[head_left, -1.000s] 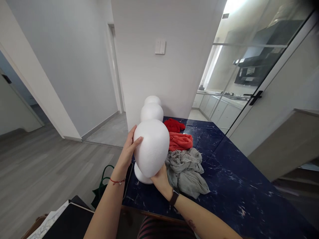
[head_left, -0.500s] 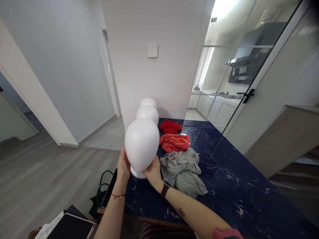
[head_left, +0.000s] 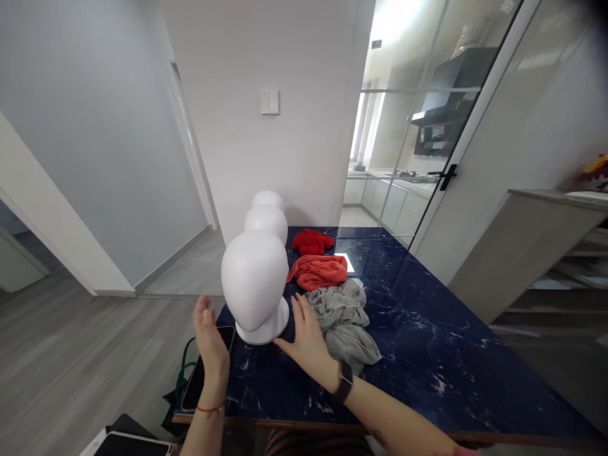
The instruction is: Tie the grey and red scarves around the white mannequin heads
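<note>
Three white foam mannequin heads stand in a row along the left edge of a dark blue marbled table (head_left: 418,354). The nearest foam head (head_left: 255,278) rests upright on its round base. Behind it are the middle foam head (head_left: 266,218) and the farthest foam head (head_left: 268,199), partly hidden. My left hand (head_left: 209,339) is raised to the left of the nearest head, apart from it, fingers stretched. On the right of its base, my right hand (head_left: 306,339) is open with fingers spread, close to a grey cloth (head_left: 344,323). A coral cloth (head_left: 319,272) and a red cloth (head_left: 312,242) lie beyond.
A black tablet-like object (head_left: 194,386) lies at the table's left edge, above a green bag (head_left: 171,405). A white card-like item (head_left: 348,263) is beside the coral cloth. A wall (head_left: 304,158) stands behind the table, a glass door (head_left: 403,126) to the right.
Both hands have let go of the nearest foam head and moved apart, the left one outward to the left. The head's round base now shows more. The camera view has shifted slightly right.
</note>
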Motion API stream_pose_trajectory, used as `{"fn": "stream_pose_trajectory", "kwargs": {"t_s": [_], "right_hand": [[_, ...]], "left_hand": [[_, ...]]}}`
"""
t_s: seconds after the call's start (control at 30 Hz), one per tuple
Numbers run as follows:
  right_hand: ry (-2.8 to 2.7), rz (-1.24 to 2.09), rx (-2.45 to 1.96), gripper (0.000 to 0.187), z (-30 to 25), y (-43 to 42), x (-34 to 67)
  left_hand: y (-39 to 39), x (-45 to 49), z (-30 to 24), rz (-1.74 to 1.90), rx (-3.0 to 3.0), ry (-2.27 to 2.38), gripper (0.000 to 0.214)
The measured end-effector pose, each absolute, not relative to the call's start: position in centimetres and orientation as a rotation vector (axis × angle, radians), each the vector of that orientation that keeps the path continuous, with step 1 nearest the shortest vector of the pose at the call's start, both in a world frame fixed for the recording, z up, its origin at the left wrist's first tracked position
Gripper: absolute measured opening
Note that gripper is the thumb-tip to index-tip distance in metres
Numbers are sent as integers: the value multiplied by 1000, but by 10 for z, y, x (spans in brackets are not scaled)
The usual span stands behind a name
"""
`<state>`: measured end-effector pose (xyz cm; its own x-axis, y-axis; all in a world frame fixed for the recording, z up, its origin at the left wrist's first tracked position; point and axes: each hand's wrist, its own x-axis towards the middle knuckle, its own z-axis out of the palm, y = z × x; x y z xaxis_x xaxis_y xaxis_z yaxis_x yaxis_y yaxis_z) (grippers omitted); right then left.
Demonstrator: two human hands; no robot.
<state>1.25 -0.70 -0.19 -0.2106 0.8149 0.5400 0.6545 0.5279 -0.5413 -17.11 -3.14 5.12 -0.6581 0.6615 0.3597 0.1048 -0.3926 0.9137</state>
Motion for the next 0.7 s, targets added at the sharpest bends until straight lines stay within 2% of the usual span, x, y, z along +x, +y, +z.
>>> {"fn": "stream_pose_trajectory", "kwargs": {"t_s": [0.1, 0.17, 0.23, 0.3, 0.37, 0.43, 0.6, 0.7], "right_hand": [[-2126, 66, -1356, 82, 3, -5, 73], [-2247, 63, -1456, 72, 3, 5, 111], [-2353, 110, -1506, 60, 2, 17, 141], [-2395, 127, -1559, 47, 2, 28, 161], [-2391, 126, -1600, 38, 1, 36, 174], [-2386, 158, -1582, 34, 1, 44, 180], [-2216, 246, -1520, 33, -8, 60, 175], [-2069, 419, -1422, 34, -13, 62, 166]], "left_hand": [[-57, -149, 48, 2385, 1235, 1693, 39], [-67, -126, 44, 2405, 1509, 1713, 33], [-66, -100, 43, 2158, 1911, 1618, 29], [-54, -74, 46, 1721, 2243, 1439, 30], [-31, -49, 51, 1324, 2391, 1263, 33], [-3, -27, 51, 1108, 2407, 1196, 35], [52, 4, 12, 1140, 2256, 1317, 32], [64, 4, -16, 1198, 2206, 1376, 29]]}}
